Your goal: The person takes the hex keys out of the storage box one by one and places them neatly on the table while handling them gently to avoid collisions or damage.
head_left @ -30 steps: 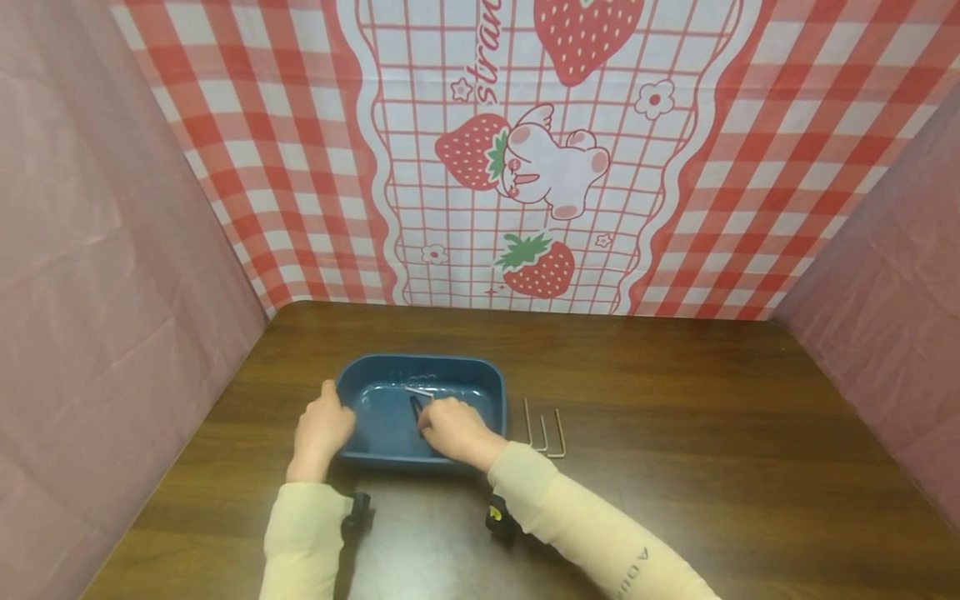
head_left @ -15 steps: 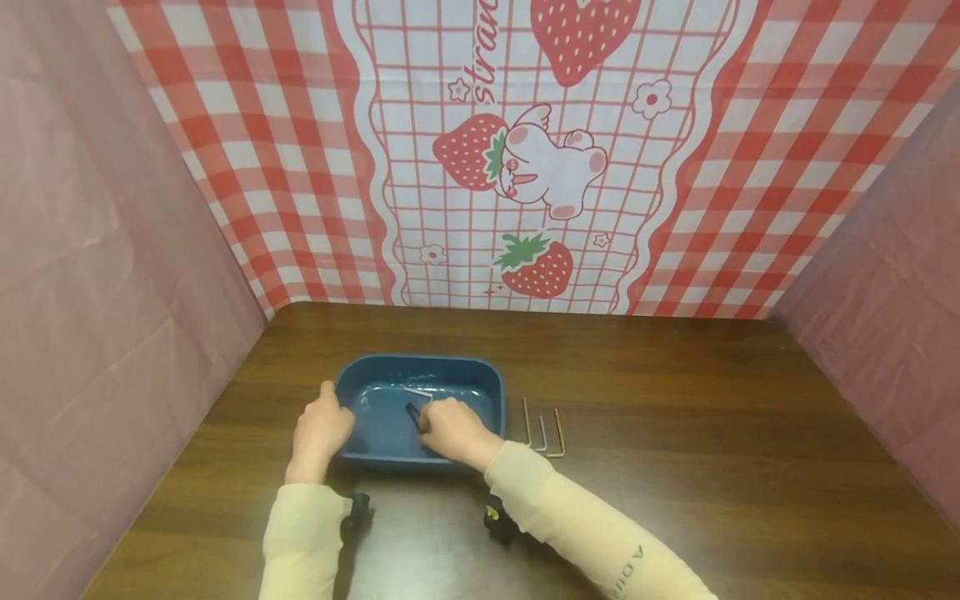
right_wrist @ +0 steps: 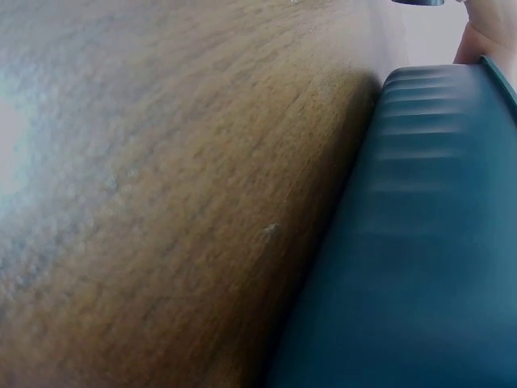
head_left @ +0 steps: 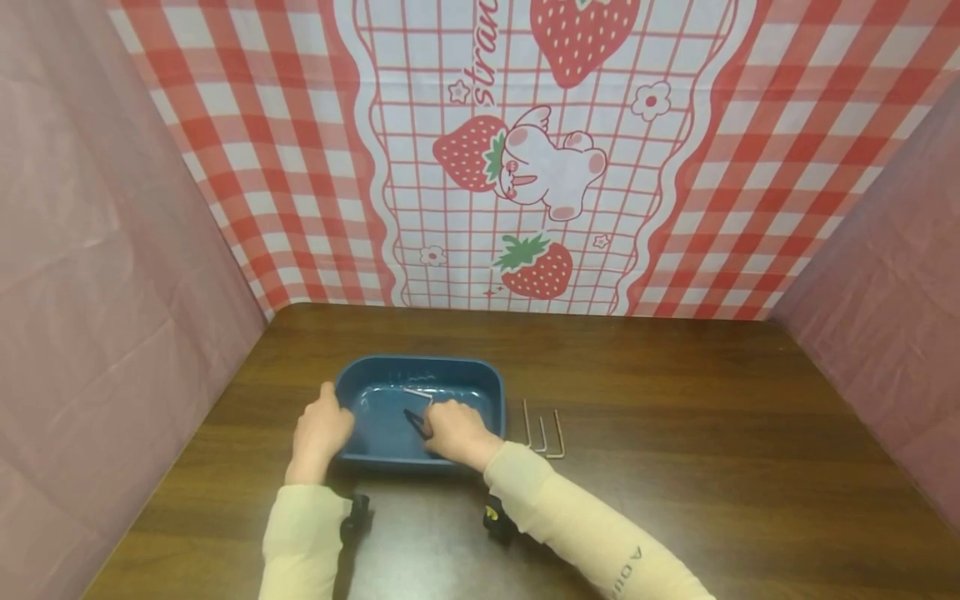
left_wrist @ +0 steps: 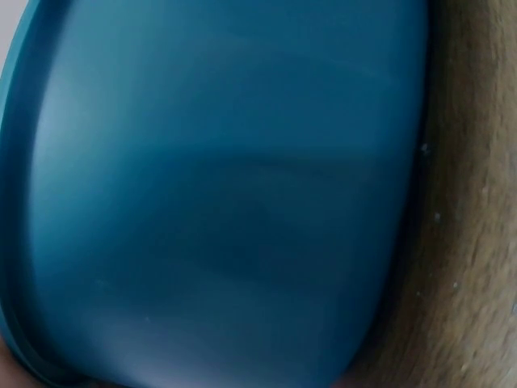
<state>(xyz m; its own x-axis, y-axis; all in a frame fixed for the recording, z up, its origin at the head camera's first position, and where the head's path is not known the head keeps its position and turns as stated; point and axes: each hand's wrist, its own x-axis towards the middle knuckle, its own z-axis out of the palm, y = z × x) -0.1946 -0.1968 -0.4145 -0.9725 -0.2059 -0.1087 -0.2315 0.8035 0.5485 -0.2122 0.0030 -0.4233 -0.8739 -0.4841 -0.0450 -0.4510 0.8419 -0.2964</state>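
In the head view a blue rectangular tray (head_left: 375,458) stands on the wooden table. My left hand (head_left: 321,429) grips its left rim. My right hand (head_left: 459,432) reaches over the front rim, into the tray, and pinches a thin black bar (head_left: 414,422) near the tray floor; the fingers hide part of it, so its exact kind is unclear. A thin silver hex key (head_left: 417,392) lies behind that hand, partly covered. The tray wall (left_wrist: 226,194) fills most of the left wrist view, while its ridged outer side (right_wrist: 412,210) shows in the right wrist view.
Right of the tray, three L-shaped hex keys (head_left: 543,437) lie side by side on the table (head_left: 675,467). A checked strawberry cloth (head_left: 555,167) hangs behind the table, and pink curtains (head_left: 135,250) flank it. Dark wrist cameras (head_left: 356,515) hang below the sleeves.
The black bar has tilted and its visible end has come slightly nearer and to the left, with more of it showing. Both hands keep nearly the same places; the tray stays put.
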